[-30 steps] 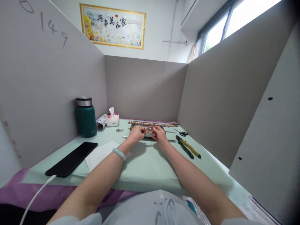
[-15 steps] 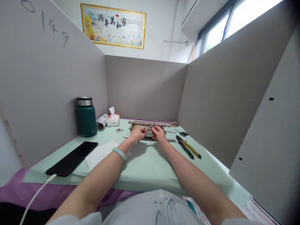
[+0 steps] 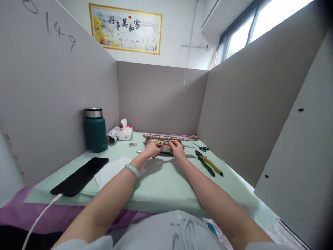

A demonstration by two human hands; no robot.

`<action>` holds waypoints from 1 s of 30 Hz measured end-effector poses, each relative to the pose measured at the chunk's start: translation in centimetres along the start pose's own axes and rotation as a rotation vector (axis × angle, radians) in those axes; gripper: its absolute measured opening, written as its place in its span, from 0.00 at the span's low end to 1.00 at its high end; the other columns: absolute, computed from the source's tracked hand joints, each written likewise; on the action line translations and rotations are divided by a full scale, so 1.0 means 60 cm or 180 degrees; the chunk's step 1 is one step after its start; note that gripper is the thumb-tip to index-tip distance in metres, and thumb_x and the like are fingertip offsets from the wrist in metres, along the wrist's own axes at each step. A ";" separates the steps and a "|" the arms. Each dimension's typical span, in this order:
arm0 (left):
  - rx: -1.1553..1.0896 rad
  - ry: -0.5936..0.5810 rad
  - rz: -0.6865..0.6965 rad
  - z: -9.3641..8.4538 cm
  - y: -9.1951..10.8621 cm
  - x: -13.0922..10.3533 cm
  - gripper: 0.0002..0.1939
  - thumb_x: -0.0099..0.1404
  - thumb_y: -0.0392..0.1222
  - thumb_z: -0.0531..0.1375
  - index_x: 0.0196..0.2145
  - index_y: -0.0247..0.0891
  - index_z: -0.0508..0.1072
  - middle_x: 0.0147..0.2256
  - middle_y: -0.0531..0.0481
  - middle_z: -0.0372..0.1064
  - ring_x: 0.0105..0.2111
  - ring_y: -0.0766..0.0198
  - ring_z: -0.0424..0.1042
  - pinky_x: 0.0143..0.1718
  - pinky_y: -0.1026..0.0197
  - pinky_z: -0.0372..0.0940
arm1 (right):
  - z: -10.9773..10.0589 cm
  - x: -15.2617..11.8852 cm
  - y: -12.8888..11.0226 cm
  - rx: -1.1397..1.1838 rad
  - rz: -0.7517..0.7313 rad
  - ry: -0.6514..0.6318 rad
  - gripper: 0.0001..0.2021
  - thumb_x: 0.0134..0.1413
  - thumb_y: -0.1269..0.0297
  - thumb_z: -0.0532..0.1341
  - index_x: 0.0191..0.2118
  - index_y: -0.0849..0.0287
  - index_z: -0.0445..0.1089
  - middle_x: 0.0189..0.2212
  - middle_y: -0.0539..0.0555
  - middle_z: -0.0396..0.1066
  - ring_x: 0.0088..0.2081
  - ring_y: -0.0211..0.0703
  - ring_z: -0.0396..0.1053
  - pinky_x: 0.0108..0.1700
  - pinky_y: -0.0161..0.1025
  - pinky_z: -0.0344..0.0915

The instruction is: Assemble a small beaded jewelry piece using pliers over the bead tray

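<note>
My left hand (image 3: 152, 149) is closed around a slim silvery tool that looks like tweezers (image 3: 164, 142), its tip pointing to the right. Close beside that tip, my right hand (image 3: 177, 148) is pinched; what sits between its fingers is too small to make out. Under and behind both hands lies a dark tray (image 3: 180, 142) holding small gold and red pieces. Just beyond it, a rod strung with reddish beads (image 3: 156, 137) runs across the table.
Green-and-yellow pliers (image 3: 209, 164) and black scissors (image 3: 204, 148) lie at right. A phone (image 3: 80, 175) on a cable, white paper (image 3: 111, 172), a green flask (image 3: 96, 133), a tissue pack (image 3: 125, 133) and small rings (image 3: 133, 144) are at left. Grey partitions (image 3: 161, 100) enclose the table.
My hands stay almost in place over the tray. The lower fingers of my left hand have shifted slightly, and the fingers of my right hand moved a little.
</note>
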State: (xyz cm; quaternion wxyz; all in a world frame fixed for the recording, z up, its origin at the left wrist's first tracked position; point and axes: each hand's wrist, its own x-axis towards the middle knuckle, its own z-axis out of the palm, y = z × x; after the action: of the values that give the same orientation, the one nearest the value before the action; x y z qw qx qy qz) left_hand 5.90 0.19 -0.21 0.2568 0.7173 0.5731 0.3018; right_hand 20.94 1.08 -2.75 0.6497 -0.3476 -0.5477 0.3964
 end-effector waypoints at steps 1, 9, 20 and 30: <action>-0.0010 -0.0007 -0.0008 0.000 0.001 0.000 0.12 0.57 0.42 0.56 0.35 0.32 0.74 0.27 0.47 0.71 0.20 0.69 0.66 0.16 0.69 0.64 | 0.000 0.000 -0.001 0.0020 0.0027 -0.0012 0.09 0.44 0.58 0.61 0.30 0.57 0.66 0.15 0.43 0.57 0.17 0.31 0.52 0.18 0.31 0.48; -0.0268 -0.0115 -0.0061 -0.001 0.007 -0.007 0.10 0.56 0.42 0.58 0.32 0.33 0.72 0.24 0.50 0.69 0.18 0.71 0.65 0.16 0.70 0.62 | 0.002 -0.001 0.000 0.0125 0.0214 -0.0079 0.13 0.40 0.55 0.62 0.31 0.58 0.65 0.17 0.43 0.58 0.18 0.31 0.53 0.18 0.31 0.48; -0.1314 -0.0981 -0.0241 -0.009 0.004 -0.016 0.12 0.56 0.46 0.60 0.30 0.33 0.70 0.19 0.52 0.64 0.16 0.68 0.63 0.18 0.63 0.63 | 0.001 -0.002 0.000 -0.0008 0.0154 -0.0127 0.14 0.41 0.54 0.61 0.31 0.57 0.65 0.16 0.43 0.55 0.17 0.33 0.52 0.19 0.32 0.49; -0.2106 -0.1968 -0.0411 -0.016 0.002 -0.019 0.14 0.60 0.49 0.57 0.31 0.32 0.69 0.21 0.51 0.65 0.19 0.67 0.66 0.23 0.61 0.63 | -0.004 0.002 0.008 -0.0755 -0.0366 -0.0041 0.12 0.47 0.54 0.56 0.31 0.58 0.66 0.17 0.45 0.58 0.20 0.36 0.55 0.24 0.33 0.54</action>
State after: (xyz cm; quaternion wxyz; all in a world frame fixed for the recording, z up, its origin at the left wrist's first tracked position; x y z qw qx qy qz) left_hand 5.11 -0.95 0.39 0.6494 0.6159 0.3858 0.2237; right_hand 21.15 1.42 -3.14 0.6222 -0.3874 -0.6139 0.2932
